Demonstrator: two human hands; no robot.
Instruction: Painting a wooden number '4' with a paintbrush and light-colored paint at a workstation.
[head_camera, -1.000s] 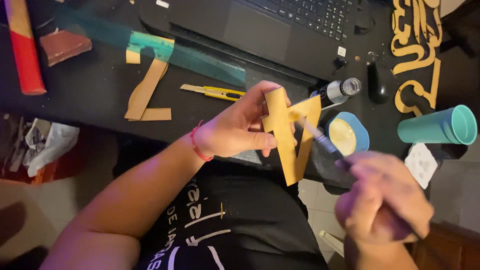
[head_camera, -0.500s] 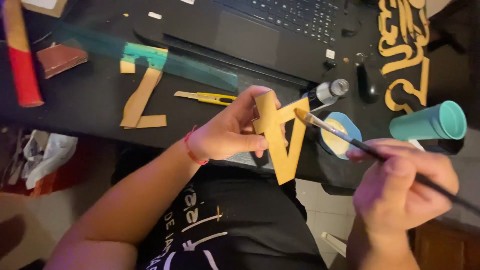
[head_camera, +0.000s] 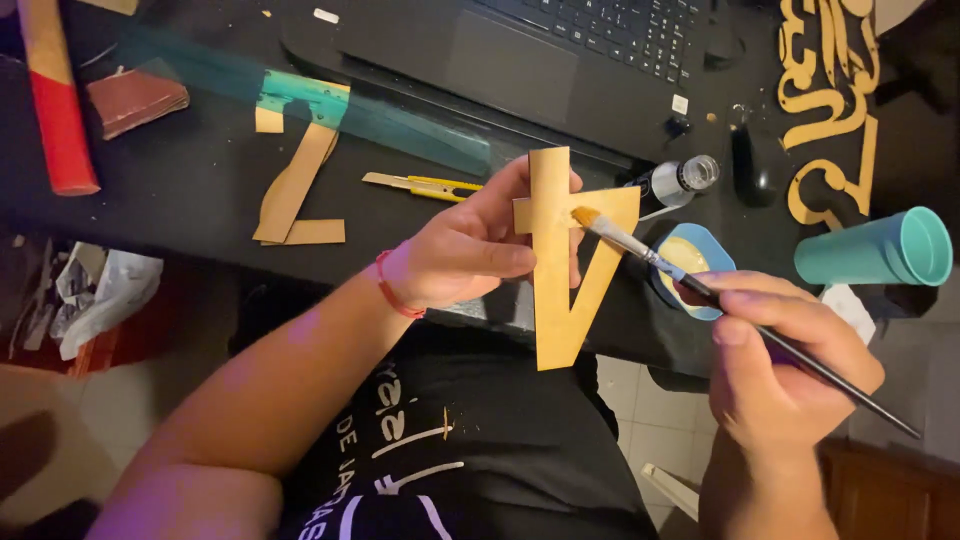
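Gold-painted cardboard cutout (head_camera: 560, 270) sits mid-frame in the head view, pinched by the left hand (head_camera: 460, 255). The right hand (head_camera: 785, 365), lower right, is closed around a thin paintbrush (head_camera: 700, 290), whose bristles now touch the cutout's upper arm, having closed in from just beside it. Behind it, a blue paint dish (head_camera: 715, 262), probably holding gold paint.

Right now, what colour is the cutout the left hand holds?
Gold-tan; the cutout shows best in the head view, with the paintbrush tip touching it.
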